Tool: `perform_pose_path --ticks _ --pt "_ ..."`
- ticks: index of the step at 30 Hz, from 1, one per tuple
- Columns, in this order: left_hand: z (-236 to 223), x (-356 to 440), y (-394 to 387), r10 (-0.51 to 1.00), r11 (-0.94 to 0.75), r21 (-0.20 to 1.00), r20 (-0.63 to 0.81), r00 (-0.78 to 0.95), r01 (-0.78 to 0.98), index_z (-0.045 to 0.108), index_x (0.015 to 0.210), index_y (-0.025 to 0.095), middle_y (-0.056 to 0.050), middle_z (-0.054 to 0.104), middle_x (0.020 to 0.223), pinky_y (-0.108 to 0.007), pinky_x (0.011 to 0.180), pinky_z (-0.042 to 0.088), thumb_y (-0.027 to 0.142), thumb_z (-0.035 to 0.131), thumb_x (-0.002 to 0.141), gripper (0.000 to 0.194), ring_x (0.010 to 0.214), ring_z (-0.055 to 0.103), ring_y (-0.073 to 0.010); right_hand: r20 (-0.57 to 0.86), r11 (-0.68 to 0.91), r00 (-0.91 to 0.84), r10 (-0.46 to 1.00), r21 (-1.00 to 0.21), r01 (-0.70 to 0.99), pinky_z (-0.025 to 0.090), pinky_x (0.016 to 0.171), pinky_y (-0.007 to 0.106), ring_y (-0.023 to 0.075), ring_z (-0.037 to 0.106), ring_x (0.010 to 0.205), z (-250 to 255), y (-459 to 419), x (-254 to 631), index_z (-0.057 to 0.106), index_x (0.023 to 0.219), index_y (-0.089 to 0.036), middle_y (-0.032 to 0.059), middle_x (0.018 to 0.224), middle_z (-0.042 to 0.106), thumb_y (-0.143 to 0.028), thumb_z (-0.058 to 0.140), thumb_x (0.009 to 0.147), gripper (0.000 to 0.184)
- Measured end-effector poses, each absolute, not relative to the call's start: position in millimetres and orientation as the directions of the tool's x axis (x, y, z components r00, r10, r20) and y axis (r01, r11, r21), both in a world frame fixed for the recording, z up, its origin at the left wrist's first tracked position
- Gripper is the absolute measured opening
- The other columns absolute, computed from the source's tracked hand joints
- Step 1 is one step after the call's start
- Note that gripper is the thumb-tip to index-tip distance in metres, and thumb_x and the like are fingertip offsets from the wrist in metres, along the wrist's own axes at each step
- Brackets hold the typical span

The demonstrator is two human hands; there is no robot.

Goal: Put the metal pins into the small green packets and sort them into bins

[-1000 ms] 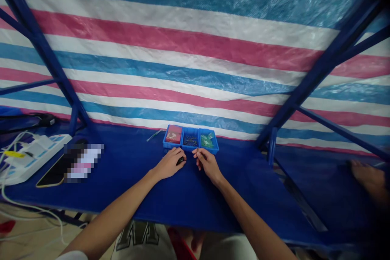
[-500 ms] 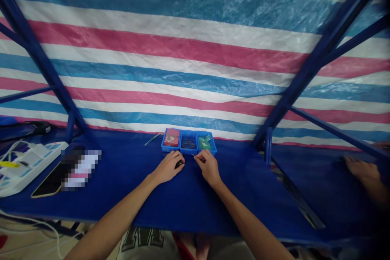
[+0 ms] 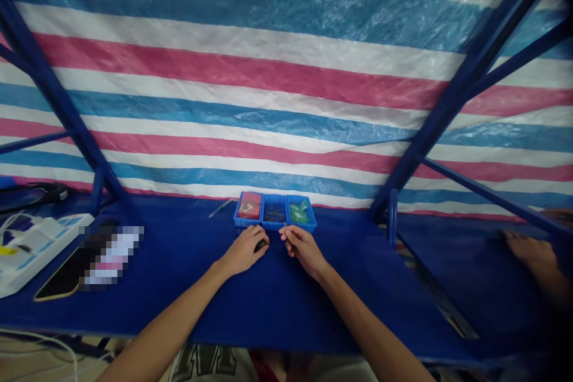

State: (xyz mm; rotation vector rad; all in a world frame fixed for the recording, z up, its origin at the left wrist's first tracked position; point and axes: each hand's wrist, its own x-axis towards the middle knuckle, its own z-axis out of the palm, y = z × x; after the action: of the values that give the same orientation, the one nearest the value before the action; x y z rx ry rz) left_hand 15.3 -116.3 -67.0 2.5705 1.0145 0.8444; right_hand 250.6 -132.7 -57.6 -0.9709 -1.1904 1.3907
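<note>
My left hand [image 3: 245, 249] rests on the blue table with its fingers curled round a small black piece [image 3: 260, 245], mostly covered by the fingers. Between thumb and fingertips, my right hand [image 3: 304, 247] pinches a small thin screw [image 3: 285, 226], held roughly upright. Just beyond both hands stand three joined blue bins. The left bin [image 3: 248, 222] holds something red with small pale parts on it. Dark screws [image 3: 274, 213] lie loose in the middle bin [image 3: 274, 226]. Green and clear small pieces [image 3: 298, 212] fill part of the right bin [image 3: 304, 228].
A thin pen-like tool [image 3: 221, 209] lies left of the bins. Further left are a phone [image 3: 60, 274] and a white power strip [image 3: 49, 253] with cables. Blue frame bars [image 3: 425, 137] rise on both sides before a striped sheet [image 3: 268, 83]. Another person's hand [image 3: 530, 248] is at far right.
My right hand has turned, bringing the screw from lying flat to upright. My left hand keeps its hold on the black piece. The view has shifted slightly.
</note>
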Motion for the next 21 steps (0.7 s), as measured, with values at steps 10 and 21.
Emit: perform_pose_path --ticks 10,21 --pt "-63.3 14.0 -118.3 0.687 -0.726 0.426 0.415 0.596 0.54 0.064 0.104 0.024 -0.005 0.064 0.112 -0.04 0.096 0.047 0.028 0.056 0.106 0.009 0.103 0.057 -0.0241 0.313 0.307 -0.015 0.95 -0.919 0.246 0.05 0.053 0.028 0.0171 0.057 0.063 -59.9 -132.4 253.3 0.072 0.088 -0.023 0.0021 0.08 0.063 -0.05 0.073 0.09 0.028" --pt "-62.1 14.6 -118.9 0.685 -0.729 0.418 0.423 0.593 0.543 0.065 0.104 0.024 -0.005 0.065 0.111 -0.039 0.095 0.048 0.026 0.057 0.105 0.008 0.104 0.058 -0.0246 0.161 0.157 0.028 0.987 -0.982 0.105 0.04 0.039 0.024 0.0129 0.051 0.047 -61.0 -132.3 250.9 0.067 0.088 -0.022 -0.0012 0.07 0.062 -0.061 0.067 0.093 0.039"
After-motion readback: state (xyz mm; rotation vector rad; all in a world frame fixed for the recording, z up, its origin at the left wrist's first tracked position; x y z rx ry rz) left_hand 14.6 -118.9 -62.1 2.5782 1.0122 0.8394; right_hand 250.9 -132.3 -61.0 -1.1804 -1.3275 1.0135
